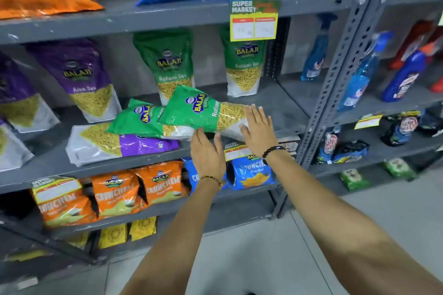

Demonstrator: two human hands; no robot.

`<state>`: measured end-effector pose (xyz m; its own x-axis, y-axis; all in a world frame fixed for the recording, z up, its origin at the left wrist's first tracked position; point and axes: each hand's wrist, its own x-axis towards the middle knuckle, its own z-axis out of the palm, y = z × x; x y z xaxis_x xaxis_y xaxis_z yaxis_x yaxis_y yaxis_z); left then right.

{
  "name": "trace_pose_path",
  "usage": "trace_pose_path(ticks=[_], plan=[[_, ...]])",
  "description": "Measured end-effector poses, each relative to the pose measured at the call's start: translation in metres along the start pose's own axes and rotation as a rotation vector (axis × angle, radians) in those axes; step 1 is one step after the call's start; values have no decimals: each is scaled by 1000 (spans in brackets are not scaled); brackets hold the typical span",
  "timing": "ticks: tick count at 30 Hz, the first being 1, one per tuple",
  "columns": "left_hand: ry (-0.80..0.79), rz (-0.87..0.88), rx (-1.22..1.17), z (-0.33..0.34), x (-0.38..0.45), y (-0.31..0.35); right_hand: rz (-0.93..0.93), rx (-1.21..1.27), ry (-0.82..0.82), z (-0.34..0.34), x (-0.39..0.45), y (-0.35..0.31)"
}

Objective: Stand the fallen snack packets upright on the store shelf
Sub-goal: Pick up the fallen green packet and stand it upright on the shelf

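On the grey middle shelf (282,103), three packets lie fallen in a pile: a green Ratlami Sev packet (203,110) on top, a second green one (136,117) under it, and a purple Aloo Sev packet (124,142) at the bottom. My right hand (257,130) rests flat, fingers spread, on the top packet's right end. At that packet's lower front edge is my left hand (207,153), fingers apart, touching it or nearly so. Two green packets (167,64) (244,67) stand upright behind, and a purple one (81,79) leans at left.
A yellow price tag (254,21) hangs from the upper shelf edge. Orange and blue Crunchem bags (134,189) fill the shelf below. The perforated upright post (340,74) stands right of my hands, with spray bottles (316,55) beyond it. Grey floor lies underfoot.
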<state>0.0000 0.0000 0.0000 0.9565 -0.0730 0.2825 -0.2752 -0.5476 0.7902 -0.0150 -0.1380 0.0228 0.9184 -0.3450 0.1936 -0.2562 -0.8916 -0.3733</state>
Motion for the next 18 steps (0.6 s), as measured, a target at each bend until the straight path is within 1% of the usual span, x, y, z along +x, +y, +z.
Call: trace_pose_path(ticks=[2,4,6,8,10,12,15,18], plan=[[45,-209,-187,20,7,2,-9,10,-78,-1,15,11],[46,-428,-413,34,14,8,-8,35,-160,0,34,22],[36,-575,-600,46,25,17,-8,75,-220,2,55,31],[20,-687,-718,57,38,24,-5,118,-267,2,76,37],[-4,-751,-857,67,46,26,2,163,-319,4,93,39],[9,-771,-967,76,52,28,13,202,-366,3,106,38],[73,-774,-1027,93,64,14,61,248,-438,0,122,36],[76,-781,-1136,102,71,8,104,303,-502,5,133,37]])
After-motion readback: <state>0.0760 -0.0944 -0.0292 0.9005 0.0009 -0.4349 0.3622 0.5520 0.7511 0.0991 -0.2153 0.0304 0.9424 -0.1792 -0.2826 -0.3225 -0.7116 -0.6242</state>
